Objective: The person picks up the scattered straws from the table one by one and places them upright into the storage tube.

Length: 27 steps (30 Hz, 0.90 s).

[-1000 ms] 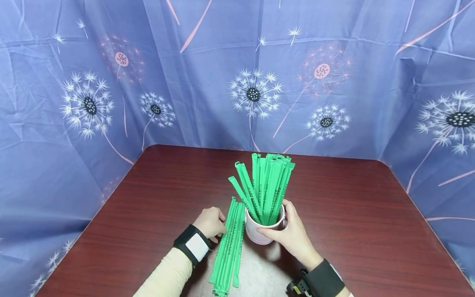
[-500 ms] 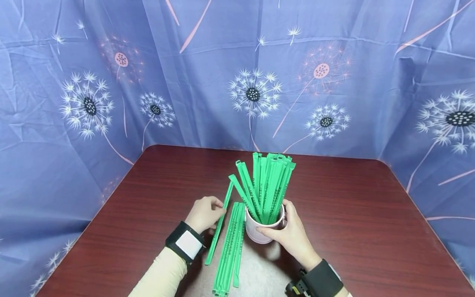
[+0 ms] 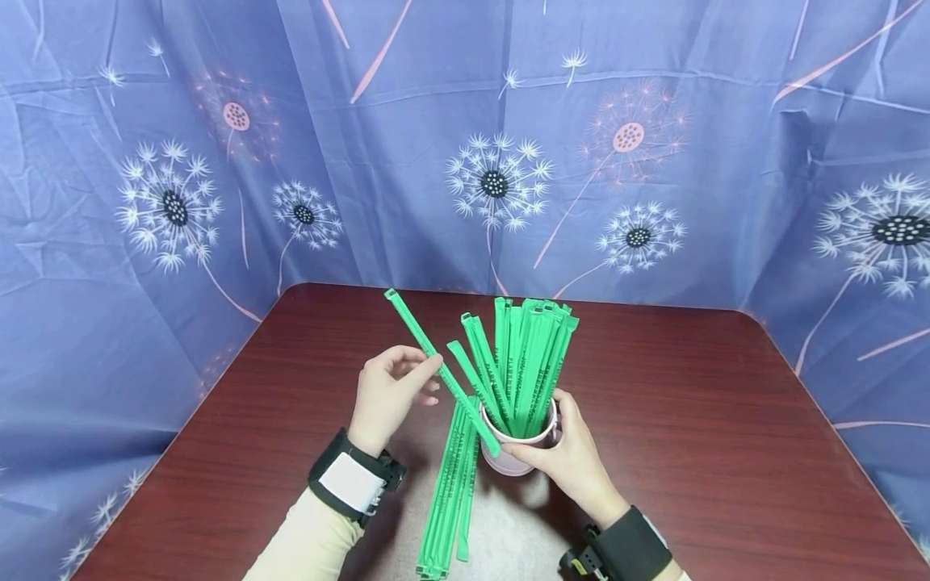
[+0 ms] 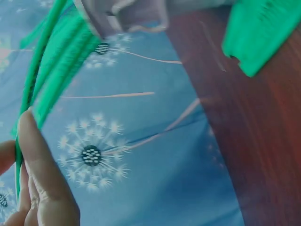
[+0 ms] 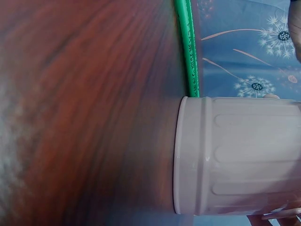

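In the head view my left hand (image 3: 388,395) pinches one long, thin green stick packet (image 3: 411,324) between thumb and fingers. The packet slants, its lower end in front of the rim of a pale pink bucket (image 3: 501,461). Several more green stick packets (image 3: 534,363) stand in that bucket, fanned out above its rim. My right hand (image 3: 576,464) grips the bucket's right side, thumb at the front. A flat pile of green stick packets (image 3: 445,500) lies on the table just left of the bucket. In the right wrist view the ribbed bucket (image 5: 254,155) stands on the table.
The dark red-brown wooden table (image 3: 690,403) has a rounded far edge. A blue curtain (image 3: 407,161) with dandelion prints hangs behind it and along both sides. Each wrist wears a black strap, such as the left wristband (image 3: 352,480).
My left hand has picked one green stick packet off the pile, lifted it and swung its near end right to the bucket's rim. The right hand has stayed on the bucket.
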Each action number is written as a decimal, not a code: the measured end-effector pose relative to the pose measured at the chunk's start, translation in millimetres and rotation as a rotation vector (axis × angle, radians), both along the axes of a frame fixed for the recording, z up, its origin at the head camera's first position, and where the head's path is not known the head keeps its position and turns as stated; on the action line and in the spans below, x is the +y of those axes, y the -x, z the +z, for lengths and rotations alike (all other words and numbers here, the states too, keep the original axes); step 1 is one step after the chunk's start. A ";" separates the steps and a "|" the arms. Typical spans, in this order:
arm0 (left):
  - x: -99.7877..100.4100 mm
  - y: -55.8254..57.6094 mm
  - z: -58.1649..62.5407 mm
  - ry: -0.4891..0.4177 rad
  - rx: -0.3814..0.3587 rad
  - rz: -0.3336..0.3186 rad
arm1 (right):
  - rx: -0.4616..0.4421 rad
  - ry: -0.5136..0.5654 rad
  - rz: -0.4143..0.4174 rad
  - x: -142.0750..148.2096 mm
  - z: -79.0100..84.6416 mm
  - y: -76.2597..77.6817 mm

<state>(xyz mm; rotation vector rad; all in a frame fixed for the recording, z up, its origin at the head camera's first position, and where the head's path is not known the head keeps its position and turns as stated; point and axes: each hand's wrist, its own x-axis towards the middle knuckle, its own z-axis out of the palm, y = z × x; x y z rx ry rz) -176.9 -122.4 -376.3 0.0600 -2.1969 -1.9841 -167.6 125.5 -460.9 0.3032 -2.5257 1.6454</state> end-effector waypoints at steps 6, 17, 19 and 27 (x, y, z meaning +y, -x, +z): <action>4.6 0.3 5.9 -0.178 0.073 0.037 | 0.027 0.004 0.003 0.0 -1.4 1.3; 22.3 -0.6 -22.5 0.119 0.085 0.018 | 0.049 0.007 0.013 0.8 -3.0 1.9; 27.3 -1.6 -28.4 0.171 0.069 -0.007 | 0.047 0.007 0.012 1.0 -3.2 2.0; 41.7 -2.2 -42.7 0.330 0.102 -0.065 | 0.027 0.008 0.007 0.2 -2.7 1.9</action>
